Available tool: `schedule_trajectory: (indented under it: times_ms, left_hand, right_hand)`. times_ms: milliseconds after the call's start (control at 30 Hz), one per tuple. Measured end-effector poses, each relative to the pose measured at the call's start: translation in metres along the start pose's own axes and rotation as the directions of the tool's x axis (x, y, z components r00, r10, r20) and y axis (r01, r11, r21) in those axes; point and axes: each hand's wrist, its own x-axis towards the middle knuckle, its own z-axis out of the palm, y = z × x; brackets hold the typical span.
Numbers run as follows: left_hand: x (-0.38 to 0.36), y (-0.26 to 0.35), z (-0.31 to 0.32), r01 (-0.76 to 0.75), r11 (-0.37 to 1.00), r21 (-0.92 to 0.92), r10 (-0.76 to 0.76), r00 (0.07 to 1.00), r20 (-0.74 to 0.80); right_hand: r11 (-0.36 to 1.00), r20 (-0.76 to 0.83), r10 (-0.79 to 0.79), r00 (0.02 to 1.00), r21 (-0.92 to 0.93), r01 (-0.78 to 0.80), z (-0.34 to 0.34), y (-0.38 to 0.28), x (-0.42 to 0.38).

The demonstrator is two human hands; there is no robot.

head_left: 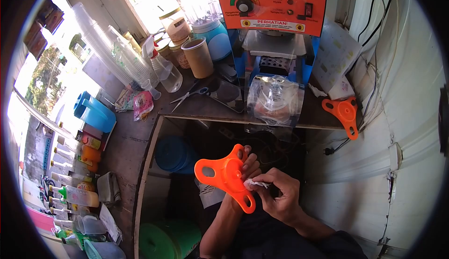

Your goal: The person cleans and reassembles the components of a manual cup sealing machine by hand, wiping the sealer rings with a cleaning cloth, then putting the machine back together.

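Note:
An orange three-armed plastic piece (pixel 224 172), with an oval hole in each arm and a small knob at its centre, is in my left hand (pixel 250 165). My left fingers wrap its right side, behind and beside the upper arm. My right hand (pixel 283 193) pinches a crumpled white tissue (pixel 255 183) against the edge of the orange piece, near its lower arm. A second orange three-armed piece (pixel 344 114) lies on the counter at the right, beside the machine.
An orange-fronted machine (pixel 276 2) stands at the back, with clear plastic film (pixel 275 97) in front. Scissors (pixel 189 95), a spray bottle (pixel 166 72), stacked cups (pixel 100 44) and a blue jug (pixel 96 111) stand or lie left of it. Several bottles (pixel 79 196) line the left counter.

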Motion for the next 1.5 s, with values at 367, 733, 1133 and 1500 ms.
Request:
schedule_trajectory:
  times_ms: [367, 733, 1133, 1500]
  left_hand:
    - [0.003, 0.001, 0.003, -0.134, 0.943, 0.303, 0.174, 0.979, -0.109]
    - [0.013, -0.007, 0.005, -0.191, 0.904, 0.382, 0.233, 0.97, -0.065]
    - [0.008, 0.001, 0.006, -0.308, 0.818, 0.485, 0.367, 0.93, -0.028]
    - [-0.002, 0.012, -0.006, -0.374, 0.865, 0.335, 0.414, 0.909, -0.054]
  right_hand:
    - [0.987, -0.024, -0.149, 0.988, -0.056, 0.148, 0.005, 0.001, 0.0]
    - [0.986, -0.069, -0.097, 0.993, -0.144, 0.087, -0.001, -0.003, 0.001]
    - [0.98, -0.009, -0.093, 0.996, -0.177, 0.09, -0.001, -0.003, -0.006]
    - [0.986, 0.141, -0.157, 0.978, -0.032, 0.163, 0.002, 0.009, -0.001]
